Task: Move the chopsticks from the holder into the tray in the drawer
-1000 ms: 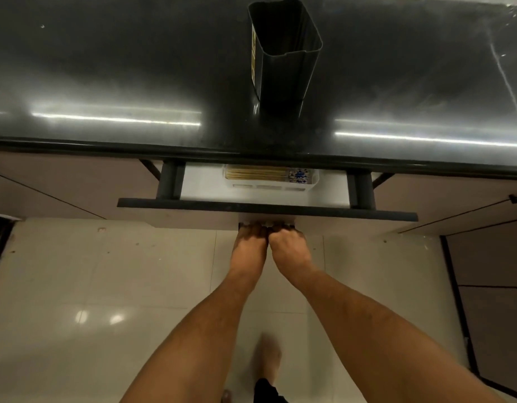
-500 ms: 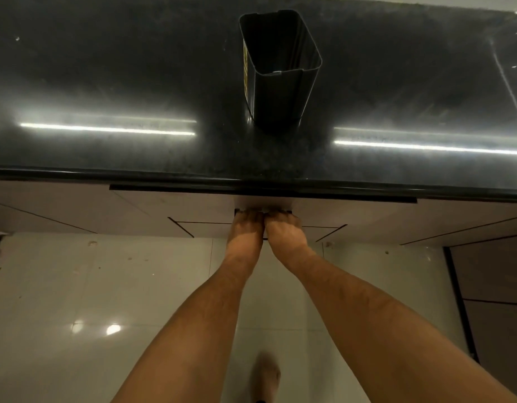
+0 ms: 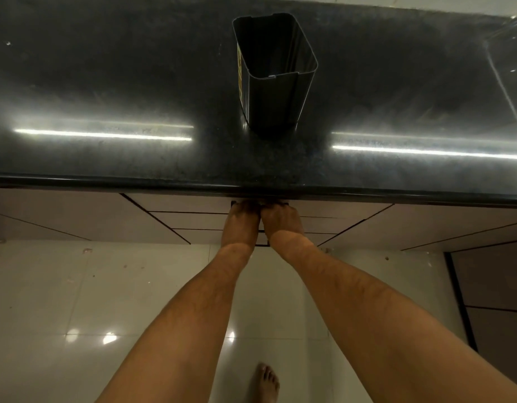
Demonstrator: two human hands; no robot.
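Observation:
A dark rectangular chopstick holder stands upright on the black countertop, and I see nothing inside it. Below the counter's front edge the drawer front sits flush with the cabinet. My left hand and my right hand are side by side on the drawer's dark handle, fingers curled over it and hidden under the counter lip. The tray and the chopsticks are out of sight inside the drawer.
Lower drawer fronts and beige cabinet doors run under the counter. A dark cabinet panel stands at the right. The glossy white tile floor lies below, with my bare foot on it.
The drawer, open a second ago with the white tray of chopsticks showing, has slid in under the counter. Both hands stayed on its handle and moved forward with it.

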